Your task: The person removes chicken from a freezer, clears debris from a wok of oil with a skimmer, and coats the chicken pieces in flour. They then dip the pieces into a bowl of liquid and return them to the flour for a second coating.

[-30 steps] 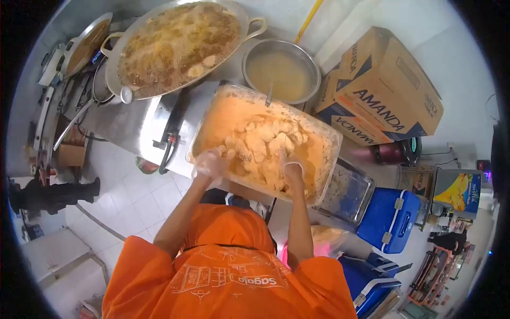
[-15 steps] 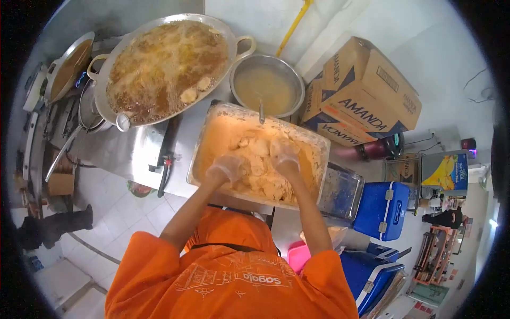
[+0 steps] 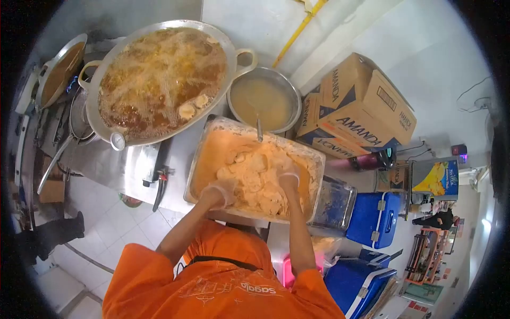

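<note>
Both my hands wear clear plastic gloves and work inside a rectangular metal tub [image 3: 320, 175] of orange-tinted flour [image 3: 215, 146]. My left hand [image 3: 223, 190] is at the tub's near left side, touching lumpy flour-coated pieces [image 3: 255, 183]. On the right of the same heap, my right hand [image 3: 285, 166] is pushed into the flour. The coating hides the fingers of both hands, so I cannot make out whether they grip anything. Behind the tub stands a steel bowl [image 3: 297, 109] of cloudy liquid, with a utensil handle [image 3: 260, 130] leaning out over the tub.
At the far left, a large wok [image 3: 231, 61] holds bubbling oil, pale frying pieces [image 3: 187, 110] and a dial thermometer [image 3: 118, 141]. Nearby are a second pan [image 3: 61, 74] and a strainer [image 3: 81, 114]. Cardboard boxes [image 3: 356, 111], a clear container [image 3: 334, 202] and blue coolers [image 3: 372, 218] stand to the right.
My left hand has shifted down and slightly left toward the tub's near edge. The right hand remains in the flour. The whole view has tilted slightly.
</note>
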A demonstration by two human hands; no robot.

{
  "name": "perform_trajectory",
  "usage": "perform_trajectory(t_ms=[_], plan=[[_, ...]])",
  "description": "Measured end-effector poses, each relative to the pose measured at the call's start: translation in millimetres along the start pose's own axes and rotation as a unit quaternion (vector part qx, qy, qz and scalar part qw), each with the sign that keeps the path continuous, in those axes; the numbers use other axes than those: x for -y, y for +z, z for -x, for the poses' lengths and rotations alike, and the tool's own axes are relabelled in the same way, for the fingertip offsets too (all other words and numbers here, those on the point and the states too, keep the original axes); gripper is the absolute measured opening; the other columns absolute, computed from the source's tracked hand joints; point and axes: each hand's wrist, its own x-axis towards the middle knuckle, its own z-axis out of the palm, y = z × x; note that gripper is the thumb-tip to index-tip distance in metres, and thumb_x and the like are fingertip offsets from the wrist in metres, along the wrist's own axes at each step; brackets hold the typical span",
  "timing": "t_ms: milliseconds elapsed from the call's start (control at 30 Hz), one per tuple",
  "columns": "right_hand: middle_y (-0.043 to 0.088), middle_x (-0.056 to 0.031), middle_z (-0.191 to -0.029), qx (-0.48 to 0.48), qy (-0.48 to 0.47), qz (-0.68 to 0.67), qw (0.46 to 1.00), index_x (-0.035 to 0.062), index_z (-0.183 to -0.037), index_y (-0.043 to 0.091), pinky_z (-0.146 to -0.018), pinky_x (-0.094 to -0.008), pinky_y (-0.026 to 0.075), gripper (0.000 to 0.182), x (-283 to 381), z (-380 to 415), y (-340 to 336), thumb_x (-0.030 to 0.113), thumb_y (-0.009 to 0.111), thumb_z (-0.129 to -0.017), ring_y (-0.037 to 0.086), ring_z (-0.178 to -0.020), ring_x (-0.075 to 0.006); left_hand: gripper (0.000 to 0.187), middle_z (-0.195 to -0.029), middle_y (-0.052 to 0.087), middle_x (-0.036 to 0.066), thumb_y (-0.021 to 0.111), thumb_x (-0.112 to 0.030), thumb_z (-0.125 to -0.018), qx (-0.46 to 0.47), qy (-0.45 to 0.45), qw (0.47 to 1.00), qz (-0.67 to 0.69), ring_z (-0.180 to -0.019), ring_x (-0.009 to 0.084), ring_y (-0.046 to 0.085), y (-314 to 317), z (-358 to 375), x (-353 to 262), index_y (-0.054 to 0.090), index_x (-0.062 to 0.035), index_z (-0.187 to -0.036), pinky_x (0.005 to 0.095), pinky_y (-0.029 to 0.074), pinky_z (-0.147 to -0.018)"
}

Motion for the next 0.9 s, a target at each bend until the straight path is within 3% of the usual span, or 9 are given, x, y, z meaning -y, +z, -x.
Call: perform_trajectory(t_ms=[233, 300, 400, 500, 600, 700, 733, 767, 900], plan=[[0.071, -0.0159, -0.1, -0.06, -0.149, -0.002, 0.987, 0.0004, -0.118, 0.062, -0.079, -0.0381, 0.049, 0.034, -23, -45, -21, 0.021, 0.063, -0.09, 0.065, -0.088, -0.0328, 0.041, -0.085, 0.07, 0.014, 0.065, -0.039, -0.086, 0.01, -0.079, 0.976, 0.204, -0.075, 0.0254, 0.067, -39, 8, 9, 0.065, -0.0018, -0.103, 0.0362, 0.053, -0.066], [0.071, -0.0129, -0.095, 0.062, 0.069, -0.591, 0.801, 0.0009, -0.117, 0.063, -0.074, -0.0332, 0.05, 0.033, 31, -91, -50, 0.013, 0.067, -0.087, 0.065, -0.086, -0.0234, 0.038, -0.082, 0.071, 0.011, 0.065, -0.037, -0.088, -0.045, -0.118, 0.948, 0.292, -0.072, 0.0171, 0.066, -102, 15, -45, 0.066, -0.0035, -0.105, 0.0313, 0.052, -0.062], [0.07, -0.0126, -0.095, 0.133, 0.028, -0.673, 0.727, 0.0007, -0.116, 0.063, -0.075, -0.0327, 0.049, 0.034, 73, -171, -48, 0.017, 0.068, -0.087, 0.063, -0.085, -0.0182, 0.036, -0.078, 0.07, 0.007, 0.064, -0.038, -0.089, -0.184, -0.121, 0.947, 0.234, -0.069, 0.0153, 0.065, -148, -47, -73, 0.068, -0.0055, -0.104, 0.0299, 0.051, -0.062], [0.068, -0.0172, -0.102, 0.017, -0.056, -0.422, 0.905, -0.0015, -0.111, 0.063, -0.076, -0.037, 0.05, 0.031, 98, -242, -11, 0.021, 0.062, -0.089, 0.064, -0.089, -0.0247, 0.033, -0.072, 0.064, 0.006, 0.058, -0.036, -0.091, -0.222, -0.092, 0.959, 0.148, -0.063, 0.0148, 0.057, -183, -132, -74, 0.07, -0.0052, -0.096, 0.0333, 0.047, -0.06], [0.07, -0.0095, -0.091, 0.001, -0.073, -0.381, 0.922, 0.0046, -0.102, 0.071, -0.067, -0.0325, 0.05, 0.023, 89, -314, 55, 0.021, 0.062, -0.089, 0.061, -0.072, -0.0192, 0.034, -0.074, 0.059, 0.015, 0.057, -0.035, -0.091, -0.28, -0.013, 0.887, 0.366, -0.064, 0.0209, 0.052, -159, -235, -19, 0.069, -0.0042, -0.097, 0.0377, 0.044, -0.06], [0.068, -0.0221, -0.098, -0.048, -0.117, -0.355, 0.926, -0.0005, -0.103, 0.067, -0.077, -0.0411, 0.049, 0.03, 60, -304, 65, 0.025, 0.06, -0.09, 0.065, -0.087, -0.0318, 0.035, -0.081, 0.062, 0.018, 0.06, -0.036, -0.089, -0.222, -0.144, 0.939, 0.219, -0.07, 0.0222, 0.055, -173, -240, -38, 0.068, -0.0036, -0.099, 0.0376, 0.046, -0.065], [0.068, -0.0212, -0.097, -0.079, -0.105, -0.341, 0.931, -0.0002, -0.101, 0.068, -0.077, -0.0408, 0.049, 0.029, 66, -256, 15, 0.025, 0.06, -0.09, 0.065, -0.086, -0.0313, 0.037, -0.087, 0.065, 0.017, 0.061, -0.037, -0.088, -0.361, 0.135, 0.923, -0.008, -0.076, 0.0221, 0.06, -134, -277, 22, 0.067, -0.0036, -0.103, 0.0377, 0.048, -0.074], [0.069, -0.0202, -0.095, -0.108, -0.091, -0.327, 0.934, 0.0002, -0.099, 0.068, -0.076, -0.0405, 0.049, 0.028, 74, -206, -38, 0.025, 0.06, -0.09, 0.066, -0.085, -0.0309, 0.037, -0.087, 0.065, 0.017, 0.061, -0.037, -0.088, -0.352, 0.138, 0.926, -0.003, -0.076, 0.0221, 0.06, -131, -262, 5, 0.067, -0.0036, -0.103, 0.0377, 0.048, -0.074], [0.069, -0.0175, -0.1, -0.092, 0.074, -0.378, 0.918, -0.0005, -0.101, 0.069, -0.082, -0.0374, 0.049, 0.036, 22, -78, -68, 0.032, 0.067, -0.086, 0.066, -0.092, -0.0282, 0.037, -0.09, 0.068, 0.02, 0.061, -0.037, -0.088, -0.459, -0.115, 0.839, 0.271, -0.084, 0.0347, 0.066, -121, -126, -94, 0.066, -0.0009, -0.096, 0.0429, 0.053, -0.071]])
